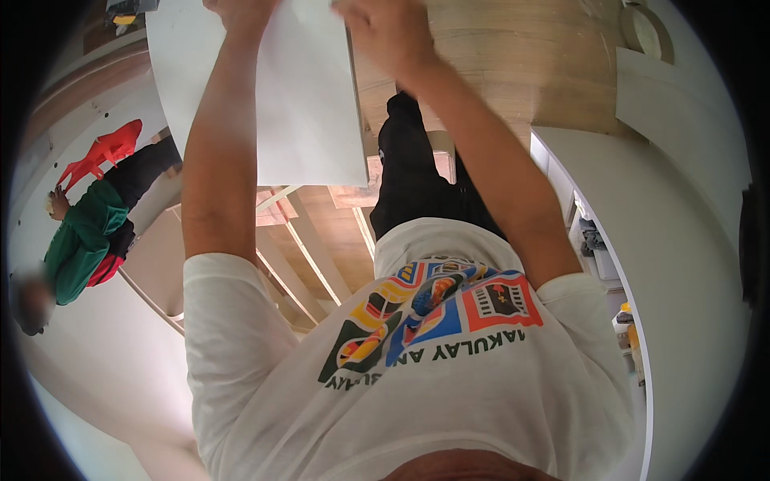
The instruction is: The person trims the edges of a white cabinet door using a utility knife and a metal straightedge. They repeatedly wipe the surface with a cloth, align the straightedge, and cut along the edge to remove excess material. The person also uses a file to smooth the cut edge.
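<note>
A large white panel (309, 104) lies below my arms, its long right edge running down beside my black trousers. My left hand (243, 11) is over the panel at the top of the view, with its fingers cut off by the picture's edge. Close to the panel's upper right edge, my right hand (389, 36) is somewhat blurred. Its fingers look curled in, and whatever they may hold cannot be made out.
Wooden slats (309, 244) show beneath the panel, above a wood-toned floor (489, 64). A white shelf unit (642, 200) with items inside stands right. A person in a green top (84, 232) is at the left, near a red plastic item (104, 152). A tape roll (659, 36) lies upper right.
</note>
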Demonstrator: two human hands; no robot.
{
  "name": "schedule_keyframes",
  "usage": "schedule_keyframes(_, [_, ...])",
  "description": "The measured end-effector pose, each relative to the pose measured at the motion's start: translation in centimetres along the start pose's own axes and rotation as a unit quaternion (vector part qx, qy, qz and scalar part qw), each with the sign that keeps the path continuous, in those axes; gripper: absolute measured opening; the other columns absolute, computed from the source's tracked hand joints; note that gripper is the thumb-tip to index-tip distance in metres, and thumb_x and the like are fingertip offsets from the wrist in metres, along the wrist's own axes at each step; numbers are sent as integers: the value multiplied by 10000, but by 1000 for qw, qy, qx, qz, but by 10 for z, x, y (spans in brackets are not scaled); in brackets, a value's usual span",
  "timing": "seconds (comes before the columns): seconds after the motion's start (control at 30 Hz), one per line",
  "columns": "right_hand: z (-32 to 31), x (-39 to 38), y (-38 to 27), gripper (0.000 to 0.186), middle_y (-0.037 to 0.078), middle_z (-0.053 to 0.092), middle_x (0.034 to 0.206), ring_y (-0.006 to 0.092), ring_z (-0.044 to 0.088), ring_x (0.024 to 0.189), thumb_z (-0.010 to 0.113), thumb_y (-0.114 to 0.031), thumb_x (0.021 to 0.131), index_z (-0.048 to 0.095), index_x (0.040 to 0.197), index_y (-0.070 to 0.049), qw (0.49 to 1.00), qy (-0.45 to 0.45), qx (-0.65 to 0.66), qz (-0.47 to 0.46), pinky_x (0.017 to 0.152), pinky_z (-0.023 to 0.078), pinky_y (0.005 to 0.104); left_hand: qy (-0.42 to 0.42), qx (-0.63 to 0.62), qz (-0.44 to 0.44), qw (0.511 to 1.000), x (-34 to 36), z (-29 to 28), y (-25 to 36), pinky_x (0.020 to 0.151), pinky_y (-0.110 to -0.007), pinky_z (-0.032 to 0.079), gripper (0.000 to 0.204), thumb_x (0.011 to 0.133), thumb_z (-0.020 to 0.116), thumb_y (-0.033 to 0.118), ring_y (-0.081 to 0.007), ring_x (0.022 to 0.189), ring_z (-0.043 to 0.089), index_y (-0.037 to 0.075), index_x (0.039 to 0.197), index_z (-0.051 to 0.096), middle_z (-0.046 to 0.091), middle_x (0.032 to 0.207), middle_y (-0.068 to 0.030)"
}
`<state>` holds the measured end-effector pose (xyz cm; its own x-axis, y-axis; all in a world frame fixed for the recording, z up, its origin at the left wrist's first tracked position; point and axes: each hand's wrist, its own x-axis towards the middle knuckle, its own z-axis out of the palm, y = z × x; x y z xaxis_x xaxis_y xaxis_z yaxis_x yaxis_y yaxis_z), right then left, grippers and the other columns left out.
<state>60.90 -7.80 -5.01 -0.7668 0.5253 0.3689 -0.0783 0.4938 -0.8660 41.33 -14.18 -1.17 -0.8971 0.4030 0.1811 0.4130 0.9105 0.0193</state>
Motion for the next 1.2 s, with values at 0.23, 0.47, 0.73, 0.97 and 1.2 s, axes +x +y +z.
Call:
schedule_keyframes(0.23, [-43,-216,-76,262,106,695,957,272,690,847,696,-13,741,685,1001,-36,977,-167,123,-41,706,572,358,7,9,-7,1000,-7,4,-4,1146,-565,238,811,934,460,639,-370,1430,302,36,1472,394,372,1521,-220])
schedule_keyframes(0.47, [-74,-119,-42,121,120,684,870,296,672,785,658,-10,818,694,931,-32,992,-5,117,55,662,536,359,62,-31,67,995,-37,3,-13,1037,-628,298,826,878,536,653,-408,1291,407,0,1380,466,466,1401,-225])
schedule_keyframes(0.73, [-12,116,67,220,128,694,796,221,644,672,753,-212,829,733,946,-27,968,164,169,86,632,499,326,-22,-50,-1,998,-67,-17,-5,1156,-602,145,847,925,483,625,-433,1443,206,4,1481,333,291,1541,-241])
schedule_keyframes(0.97, [12,227,69,198,200,711,900,313,680,781,673,-156,867,718,950,18,967,158,166,111,701,516,379,-47,-53,-24,997,-89,-30,-5,1174,-602,96,888,927,463,638,-445,1468,137,-11,1505,280,238,1558,-260])
schedule_keyframes(1.2, [33,260,96,177,200,691,852,367,662,785,690,-189,842,714,883,-18,984,166,54,-26,696,507,426,-20,-39,-4,999,-82,-30,-9,1137,-633,136,853,946,460,615,-482,1427,190,-28,1482,300,268,1530,-283])
